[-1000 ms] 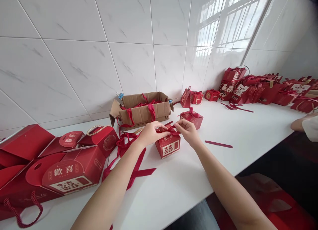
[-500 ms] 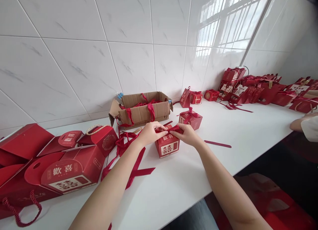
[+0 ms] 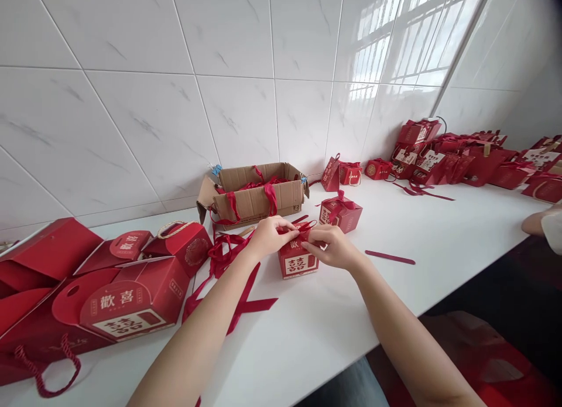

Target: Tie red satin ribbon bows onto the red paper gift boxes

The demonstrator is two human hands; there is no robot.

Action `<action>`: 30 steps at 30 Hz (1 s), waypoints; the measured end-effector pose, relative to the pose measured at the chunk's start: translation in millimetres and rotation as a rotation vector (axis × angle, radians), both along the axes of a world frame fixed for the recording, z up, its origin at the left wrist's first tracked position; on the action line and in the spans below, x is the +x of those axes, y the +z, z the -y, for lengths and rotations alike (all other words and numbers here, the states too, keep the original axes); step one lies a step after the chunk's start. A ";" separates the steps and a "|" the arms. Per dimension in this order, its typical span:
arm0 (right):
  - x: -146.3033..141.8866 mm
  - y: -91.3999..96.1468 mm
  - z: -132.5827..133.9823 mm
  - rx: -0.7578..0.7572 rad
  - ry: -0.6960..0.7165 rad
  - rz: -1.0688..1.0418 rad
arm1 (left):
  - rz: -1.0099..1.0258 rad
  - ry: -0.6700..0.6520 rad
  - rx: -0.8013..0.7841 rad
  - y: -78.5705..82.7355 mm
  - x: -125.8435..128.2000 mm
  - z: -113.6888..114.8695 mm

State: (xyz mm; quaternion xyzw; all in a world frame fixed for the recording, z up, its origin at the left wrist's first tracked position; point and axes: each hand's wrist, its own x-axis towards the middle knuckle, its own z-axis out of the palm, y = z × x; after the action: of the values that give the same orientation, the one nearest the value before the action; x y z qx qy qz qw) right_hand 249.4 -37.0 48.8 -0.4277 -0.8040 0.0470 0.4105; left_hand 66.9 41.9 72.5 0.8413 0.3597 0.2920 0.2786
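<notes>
A small red gift box (image 3: 297,262) with a white label stands on the white table, between my hands. Dark red ribbon (image 3: 304,225) crosses its top. At the box's left top edge, my left hand (image 3: 276,236) pinches the ribbon between thumb and fingers. My right hand (image 3: 330,244) is closed on the ribbon from the right, its fingers curled in front of the box's upper right corner. Loose ribbon (image 3: 252,305) lies left of the box, partly behind my left forearm. Close behind my right hand stands another red box tied with a bow (image 3: 346,212).
A cardboard carton (image 3: 263,205) full of ribbon stands by the tiled wall. Several larger red boxes (image 3: 132,301) crowd the left. Many finished-looking boxes (image 3: 443,161) are piled at the far right. A ribbon strip (image 3: 390,257) lies right of my hand; another person's arm (image 3: 538,222) rests at the right edge.
My right hand has shifted in at the ribbon, its fingers now more curled and lower over the box front. My left hand keeps its pinch. The view has moved slightly.
</notes>
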 end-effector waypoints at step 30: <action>-16.9 -10.4 -11.1 0.013 -0.045 -0.271 | -0.703 0.069 -0.067 71.0 -31.5 57.0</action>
State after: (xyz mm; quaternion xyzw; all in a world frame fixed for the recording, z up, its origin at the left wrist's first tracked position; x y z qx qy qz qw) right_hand 232.5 -25.9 38.4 -0.4325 -0.7316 0.0902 0.5191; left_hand 35.4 -15.1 143.5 0.8682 0.4710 -0.0184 0.1550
